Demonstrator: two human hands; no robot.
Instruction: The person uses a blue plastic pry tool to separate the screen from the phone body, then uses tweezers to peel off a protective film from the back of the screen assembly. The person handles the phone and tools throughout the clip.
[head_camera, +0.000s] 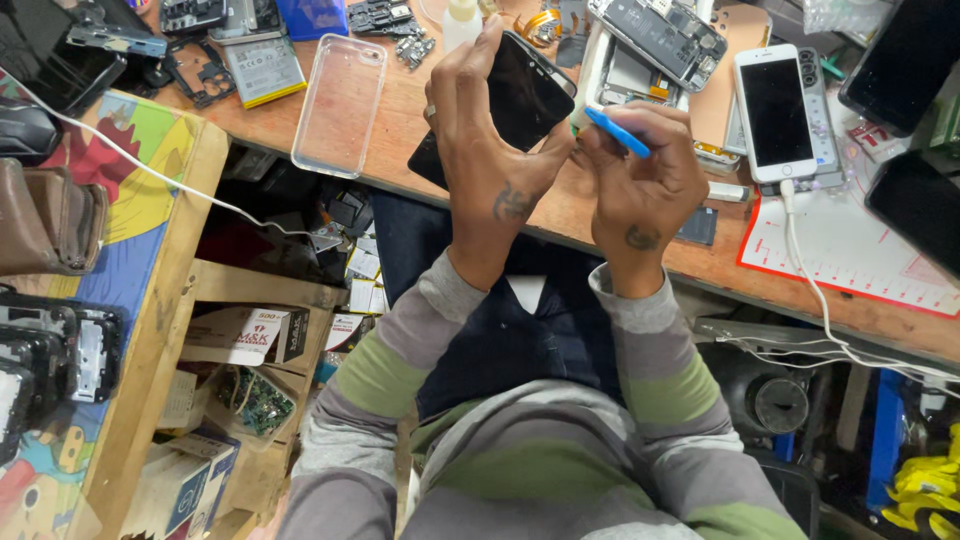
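Cluttered wooden worktop (560, 215) spreads before us, strewn with phone parts. Our left hand (495, 150) is closed around a dark, glossy phone screen (525, 100), tilted just above the worktop's near edge. Our right hand (640, 180) pinches a slim blue tool (617, 131) whose tip meets the screen's right edge. Fingers hide the contact point, and the screen's lower corner is covered by our wrist. Nearby lie a clear phone case (340, 100), a white phone (778, 112) on a cable, and an opened phone body (660, 35).
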